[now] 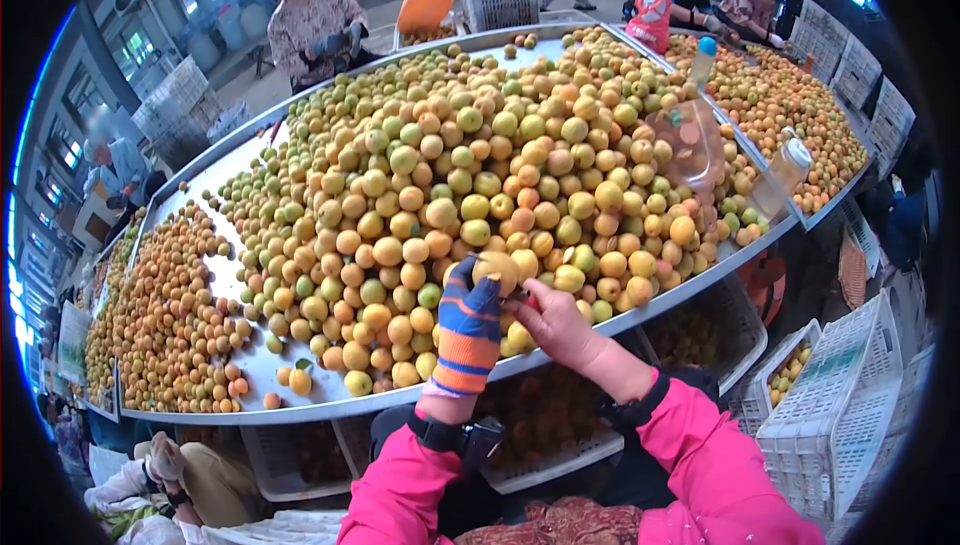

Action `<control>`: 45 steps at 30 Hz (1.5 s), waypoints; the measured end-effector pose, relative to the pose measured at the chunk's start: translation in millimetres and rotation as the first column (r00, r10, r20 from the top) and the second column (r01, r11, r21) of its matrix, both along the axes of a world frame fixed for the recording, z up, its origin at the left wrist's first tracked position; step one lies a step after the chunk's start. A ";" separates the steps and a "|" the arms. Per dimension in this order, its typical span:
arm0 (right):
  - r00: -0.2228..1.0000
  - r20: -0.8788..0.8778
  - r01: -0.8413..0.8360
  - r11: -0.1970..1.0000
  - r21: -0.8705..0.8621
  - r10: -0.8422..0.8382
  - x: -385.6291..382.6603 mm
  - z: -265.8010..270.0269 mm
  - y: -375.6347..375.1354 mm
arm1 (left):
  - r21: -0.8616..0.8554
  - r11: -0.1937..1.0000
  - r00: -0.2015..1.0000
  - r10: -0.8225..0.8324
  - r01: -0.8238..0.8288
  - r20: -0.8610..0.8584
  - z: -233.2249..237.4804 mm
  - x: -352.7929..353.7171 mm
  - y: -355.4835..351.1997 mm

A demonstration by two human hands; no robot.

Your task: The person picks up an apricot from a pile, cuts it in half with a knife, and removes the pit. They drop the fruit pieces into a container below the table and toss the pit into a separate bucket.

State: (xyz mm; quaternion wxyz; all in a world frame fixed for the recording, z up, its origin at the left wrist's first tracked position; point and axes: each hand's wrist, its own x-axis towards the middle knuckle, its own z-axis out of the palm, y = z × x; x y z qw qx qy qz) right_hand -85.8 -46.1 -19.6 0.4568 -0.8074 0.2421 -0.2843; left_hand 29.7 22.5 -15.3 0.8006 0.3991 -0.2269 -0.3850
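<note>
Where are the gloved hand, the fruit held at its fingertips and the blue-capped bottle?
left hand [468, 330], head view, on the back of the striped glove.
held fruit [497, 270], head view, on its yellow skin above the glove.
blue-capped bottle [703, 65], head view, on its clear body below the cap.

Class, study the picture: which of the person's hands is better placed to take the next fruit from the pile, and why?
Probably the right hand: it is bare, seems empty and lies at the edge of the pile. The gloved left hand already holds a yellow fruit.
</note>
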 end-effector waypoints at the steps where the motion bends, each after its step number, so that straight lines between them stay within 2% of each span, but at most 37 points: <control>1: 1.000 0.006 0.003 1.000 -0.011 -0.003 0.4 4.4 -1.3 | 0.038 0.999 0.995 0.025 -0.029 0.101 3.8 2.2 3.0; 2: 1.000 -0.013 -0.025 1.000 -0.006 0.025 -0.3 9.4 -1.1 | 0.120 0.991 0.978 0.030 -0.055 0.205 5.9 5.4 4.5; 4: 0.998 -0.032 -0.050 0.999 0.002 0.050 -5.4 21.6 -0.7 | 0.175 0.972 0.942 0.090 -0.154 0.324 17.6 6.4 8.0; 5: 0.991 -0.101 -0.084 0.995 0.049 0.089 -10.0 31.2 -2.2 | 0.175 0.973 0.942 0.087 -0.150 0.325 20.5 5.3 10.1; 7: 0.969 -0.183 -0.138 0.979 0.147 0.164 -17.0 37.2 -10.6 | 0.118 0.984 0.970 0.104 -0.133 0.220 26.4 6.8 10.6; 8: 0.970 -0.178 -0.140 0.980 0.140 0.164 -22.0 40.2 -16.3 | 0.123 0.989 0.981 0.063 -0.087 0.183 18.1 8.1 7.2; 10: 0.952 -0.231 -0.176 0.976 0.128 0.202 -32.4 48.7 -22.0 | 0.042 0.993 0.944 0.090 -0.109 0.316 15.6 -0.1 3.5; 12: 0.950 -0.228 -0.188 0.975 0.122 0.211 -36.7 57.6 -24.7 | 0.036 0.993 0.954 0.094 -0.109 0.283 15.8 -3.2 -0.1; 15: 0.952 -0.269 -0.145 0.989 0.015 0.144 -38.8 58.6 -24.0 | 0.007 0.993 0.962 0.112 -0.118 0.251 16.7 -7.5 -0.2; 16: 0.952 -0.264 -0.157 0.988 0.010 0.154 -38.4 60.2 -24.5 | -0.004 0.993 0.962 0.115 -0.118 0.246 16.3 -6.6 -0.7; 19: 0.965 -0.249 -0.096 0.995 -0.039 0.083 -43.2 51.9 -28.8 | -0.017 0.963 0.867 0.250 -0.269 0.432 21.6 -0.3 0.2; 20: 0.997 -0.078 -0.006 0.985 0.172 0.020 -41.4 40.8 -29.5 | -0.042 0.942 0.817 0.311 -0.334 0.485 22.9 8.4 0.9; 21: 0.996 0.048 0.060 0.965 0.257 -0.075 -42.7 39.4 -34.3 | -0.051 0.935 0.807 0.330 -0.351 0.490 25.8 14.3 2.0; 22: 0.970 0.158 0.118 0.929 0.352 -0.183 -44.1 46.3 -34.8 | -0.040 0.954 0.906 0.295 -0.297 0.303 28.2 17.4 2.0; 23: 0.956 0.170 0.110 0.825 0.554 -0.241 -47.7 42.7 -40.3 | -0.042 0.970 0.965 0.242 -0.239 0.101 29.7 19.0 1.0; 24: 0.958 0.170 0.102 0.827 0.552 -0.232 -42.1 38.6 -40.2 | -0.059 0.982 0.980 0.172 -0.179 -0.104 29.7 19.4 -0.2; 25: 0.961 0.210 0.084 0.911 0.405 -0.182 -35.7 33.1 -38.5 | -0.037 0.998 0.960 0.044 -0.056 -0.277 15.1 19.2 -5.7; 26: 0.963 0.237 0.067 0.967 0.247 -0.127 -30.9 31.4 -33.9 | -0.035 0.997 0.892 -0.079 0.071 -0.446 3.5 12.6 -10.6; 27: 0.981 0.184 0.001 0.964 0.267 -0.052 -27.2 37.1 -25.8 | -0.002 0.985 0.875 -0.155 0.173 -0.459 -7.5 2.2 -12.2; 28: 0.991 0.129 0.006 0.980 0.197 -0.032 -24.5 28.9 -24.6 | 0.028 0.961 0.851 -0.230 0.276 -0.472 -10.2 -8.8 -15.9; 29: 0.976 0.217 -0.058 0.982 0.181 0.018 -19.8 23.7 -22.0 | 0.045 0.977 0.870 -0.165 0.209 -0.465 7.9 -30.2 -15.6; 30: 0.949 0.306 -0.123 0.980 0.154 0.071 -13.4 18.5 -21.0 | 0.043 0.989 0.875 -0.107 0.145 -0.473 -10.9 -36.4 -20.7; 31: 0.971 0.231 -0.084 0.995 0.062 0.068 -15.5 5.0 -25.8 | 0.086 0.991 0.960 -0.073 0.100 -0.270 -17.5 -33.5 -20.0; 32: 0.952 0.304 -0.033 0.999 -0.003 0.032 -13.4 18.7 -17.1 | 0.116 0.992 0.998 -0.042 0.048 -0.053 -25.0 -31.3 -20.2; 33: 0.960 0.279 -0.050 0.996 0.075 0.027 -15.4 17.0 -19.0 | 0.075 0.980 0.818 0.112 -0.185 0.564 -61.9 -24.6 -26.5; 34: 0.967 0.254 -0.064 0.986 0.154 0.023 -17.9 13.8 -19.2 | 0.066 0.980 0.813 0.115 -0.185 0.570 -44.7 -25.9 -23.0; 35: 0.965 0.262 -0.066 0.987 0.145 0.026 -17.0 14.0 -17.3 | 0.063 0.977 0.844 0.144 -0.205 0.517 -13.1 -31.5 -14.8; 36: 0.961 0.276 -0.102 0.962 0.254 0.029 -15.2 15.0 -15.5 | 0.059 0.973 0.870 0.172 -0.224 0.462 5.9 -33.8 -11.9; 38: 0.950 0.312 -0.173 0.874 0.455 0.025 -12.0 16.8 -10.3 | 0.015 0.964 0.837 0.224 -0.267 0.499 -4.1 -35.9 -11.6; 39: 0.956 0.295 -0.142 0.859 0.492 -0.011 -11.3 16.2 -5.1 | -0.053 0.923 0.625 0.300 -0.382 0.721 -17.0 -33.9 -12.4; 40: 0.960 0.278 -0.112 0.844 0.525 -0.045 -11.0 14.5 0.7 | -0.159 0.868 0.349 0.349 -0.471 0.870 -26.5 -30.1 -15.8; 41: 0.948 0.313 -0.100 0.877 0.471 -0.060 -6.0 2.2 1.0 | -0.280 0.789 0.128 0.409 -0.547 0.903 -22.2 -27.6 -18.1; 42: 0.974 0.223 -0.034 0.939 0.343 -0.046 -6.8 -5.6 -5.3 | -0.023 0.906 0.617 0.307 -0.424 0.725 -35.1 -26.2 -22.2; 44: 0.970 0.208 0.105 0.988 0.113 -0.127 -11.2 20.2 -1.4 | -0.058 0.910 0.515 0.284 -0.411 0.809 -21.7 -23.4 -20.5; 45: 0.968 0.212 0.110 0.988 0.113 -0.132 -12.2 17.4 -5.4 | -0.060 0.912 0.513 0.281 -0.406 0.811 -16.6 -27.9 -20.2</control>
